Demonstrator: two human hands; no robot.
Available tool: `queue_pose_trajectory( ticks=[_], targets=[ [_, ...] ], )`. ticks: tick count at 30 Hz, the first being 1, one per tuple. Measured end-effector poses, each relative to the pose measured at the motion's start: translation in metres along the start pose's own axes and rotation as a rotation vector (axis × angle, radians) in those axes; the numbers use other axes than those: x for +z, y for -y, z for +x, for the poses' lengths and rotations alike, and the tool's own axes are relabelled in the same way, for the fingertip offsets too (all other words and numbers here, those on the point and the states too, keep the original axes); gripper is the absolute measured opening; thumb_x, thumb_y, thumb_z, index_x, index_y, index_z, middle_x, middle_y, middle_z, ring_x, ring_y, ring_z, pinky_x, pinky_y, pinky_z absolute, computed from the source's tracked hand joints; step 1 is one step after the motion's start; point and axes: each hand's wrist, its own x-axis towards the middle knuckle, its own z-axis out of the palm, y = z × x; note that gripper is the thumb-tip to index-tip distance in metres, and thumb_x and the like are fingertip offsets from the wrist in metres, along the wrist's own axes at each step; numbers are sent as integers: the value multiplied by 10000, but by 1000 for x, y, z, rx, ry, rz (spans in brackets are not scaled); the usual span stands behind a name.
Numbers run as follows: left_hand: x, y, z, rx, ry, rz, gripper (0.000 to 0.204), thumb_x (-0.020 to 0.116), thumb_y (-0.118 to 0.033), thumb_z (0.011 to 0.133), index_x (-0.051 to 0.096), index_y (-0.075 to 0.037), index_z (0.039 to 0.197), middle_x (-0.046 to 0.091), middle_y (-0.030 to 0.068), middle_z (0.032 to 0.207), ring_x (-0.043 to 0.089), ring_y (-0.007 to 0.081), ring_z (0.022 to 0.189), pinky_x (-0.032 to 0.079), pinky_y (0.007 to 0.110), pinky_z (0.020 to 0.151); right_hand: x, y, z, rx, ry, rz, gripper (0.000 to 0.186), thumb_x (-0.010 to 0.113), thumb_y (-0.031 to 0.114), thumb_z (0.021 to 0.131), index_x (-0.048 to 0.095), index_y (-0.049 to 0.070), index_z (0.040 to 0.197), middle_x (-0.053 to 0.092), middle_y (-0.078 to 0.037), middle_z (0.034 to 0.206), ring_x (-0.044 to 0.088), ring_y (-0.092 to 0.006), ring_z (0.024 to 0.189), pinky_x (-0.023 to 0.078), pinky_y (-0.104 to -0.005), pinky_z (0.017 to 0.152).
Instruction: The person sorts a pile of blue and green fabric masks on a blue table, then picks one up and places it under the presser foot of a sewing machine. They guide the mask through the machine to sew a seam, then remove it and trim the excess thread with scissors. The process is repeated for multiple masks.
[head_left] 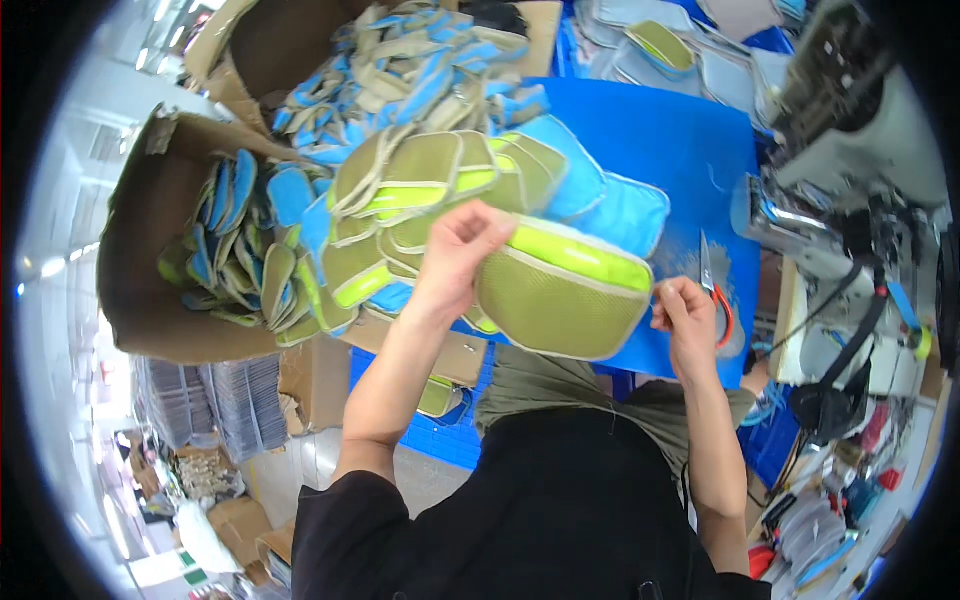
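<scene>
My left hand grips the upper left corner of an olive mesh pad with a bright lime band and pale piping, held above the blue board. My right hand is closed at the pad's right edge; what its fingertips pinch is too small to make out. Orange-handled scissors lie just right of it. Behind the held pad is a heap of similar olive pads, with light-blue pads beside them.
A cardboard box of pads stands left, another box behind it, near blue-and-beige strips. A sewing machine borders the right side. Grey pieces lie at the back right, stacked grey sheets lower left.
</scene>
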Motion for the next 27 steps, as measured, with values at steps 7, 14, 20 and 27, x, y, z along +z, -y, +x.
queue_pose_trajectory(
  ticks=[7,14,20,27],
  targets=[
    [-118,-38,19,353,-534,152,134,781,-78,965,701,-34,1064,732,22,943,639,68,811,517,227,759,-6,-21,6,58,-16,-147,198,708,222,1037,713,27,1074,671,-8,845,596,-72,728,464,-219,665],
    [-161,-47,42,478,-809,576,230,788,-68,942,679,11,1129,733,65,990,633,78,788,522,241,736,-57,-48,-59,-123,-176,-498,121,685,120,1035,695,1,1057,662,-14,871,616,-85,744,506,-244,669],
    [-223,-44,93,488,-765,892,241,830,-160,887,733,-9,1048,758,68,890,665,129,744,547,301,719,-105,-45,-144,-105,114,-959,174,755,56,903,703,-3,1058,690,-129,881,655,-247,752,518,-344,691],
    [-297,-96,178,471,-899,1504,606,890,-311,774,670,-75,1287,611,214,1390,648,324,1182,527,424,980,-145,-67,-171,-12,117,-1524,273,832,214,779,758,70,999,650,-160,1116,574,-393,1124,418,-503,1035]
  ],
)
